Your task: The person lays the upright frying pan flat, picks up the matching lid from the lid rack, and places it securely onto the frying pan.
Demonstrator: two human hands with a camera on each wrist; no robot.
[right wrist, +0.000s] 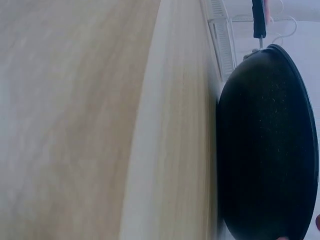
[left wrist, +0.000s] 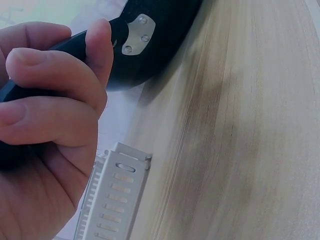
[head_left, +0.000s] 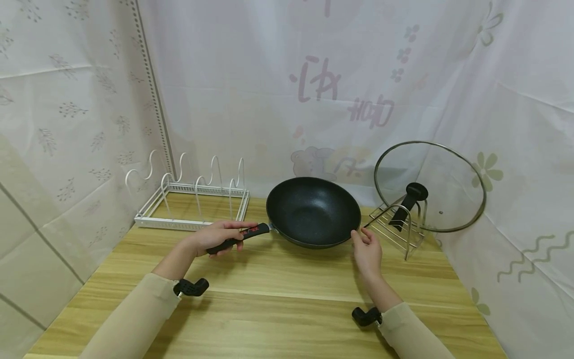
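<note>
A black wok (head_left: 314, 212) is near the back of the wooden table, its open side facing up and toward me. My left hand (head_left: 219, 238) has its fingers curled round the wok's black handle (head_left: 258, 230); the left wrist view shows the grip closely, beside the riveted bracket (left wrist: 139, 35). At the opposite side, my right hand (head_left: 368, 252) pinches the rim between thumb and fingers. Only bits of fingertips (right wrist: 318, 222) show in the right wrist view, next to the wok's dark outer wall (right wrist: 265, 145). Whether its base touches the table I cannot tell.
On the left stands a white wire rack (head_left: 193, 224) with upright curved dividers. At the right a glass lid (head_left: 448, 199) with a black knob leans in a small metal stand (head_left: 408, 239). Patterned curtains (head_left: 251, 99) enclose the wooden table (head_left: 278, 319).
</note>
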